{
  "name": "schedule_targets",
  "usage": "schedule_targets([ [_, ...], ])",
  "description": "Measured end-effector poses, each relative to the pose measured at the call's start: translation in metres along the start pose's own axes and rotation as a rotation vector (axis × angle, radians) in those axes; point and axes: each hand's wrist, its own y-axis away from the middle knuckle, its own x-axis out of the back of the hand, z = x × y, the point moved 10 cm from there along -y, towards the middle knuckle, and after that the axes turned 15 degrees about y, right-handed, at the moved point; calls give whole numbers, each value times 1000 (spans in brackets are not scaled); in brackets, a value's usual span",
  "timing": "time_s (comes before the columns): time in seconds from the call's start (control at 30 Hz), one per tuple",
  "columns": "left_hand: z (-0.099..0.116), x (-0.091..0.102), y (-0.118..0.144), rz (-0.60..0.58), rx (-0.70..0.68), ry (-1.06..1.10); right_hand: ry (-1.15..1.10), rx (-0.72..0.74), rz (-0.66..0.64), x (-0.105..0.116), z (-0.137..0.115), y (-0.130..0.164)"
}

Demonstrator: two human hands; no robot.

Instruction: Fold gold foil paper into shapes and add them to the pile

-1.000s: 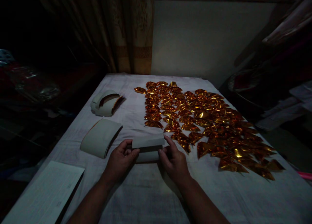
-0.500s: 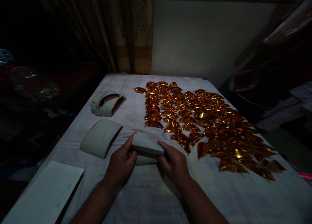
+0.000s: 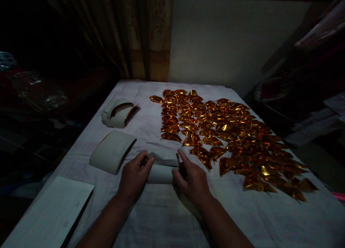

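Observation:
Between my hands, over the cloth, is a grey-white sheet of paper (image 3: 161, 174), bent so that an upper flap stands above a rounded lower part. My left hand (image 3: 134, 176) pinches its left end, thumb in front and fingers curled behind. At the right end, my right hand (image 3: 192, 178) grips it with the thumb low and the index finger stretched along the edge. To the left lies a curved stack of similar sheets (image 3: 113, 151). Folded gold foil pieces (image 3: 194, 125) spread in rows beyond and right of my hands.
The table (image 3: 167, 219) wears a pale cloth. More curled grey paper (image 3: 118, 113) sits at the far left, and a flat white pad or box (image 3: 51, 212) at the near left. A curtain (image 3: 145, 36) and wall (image 3: 229, 43) stand behind the table.
The fingers of my left hand have curled in and its thumb has moved onto the sheet. The paper's upper flap has shifted, showing more of the rounded lower part. The view has shifted slightly.

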Motion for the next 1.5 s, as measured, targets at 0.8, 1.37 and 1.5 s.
schedule_targets([
  [0.8,49,-19,23,-79,-621,-491,267,339,49,-1,-35,5],
  [1.37,36,-21,35,-272,-644,-395,20,202,-63,-3,-13,1],
  [1.5,36,-8,23,-191,-607,-312,-17,88,-56,-6,-2,-4],
])
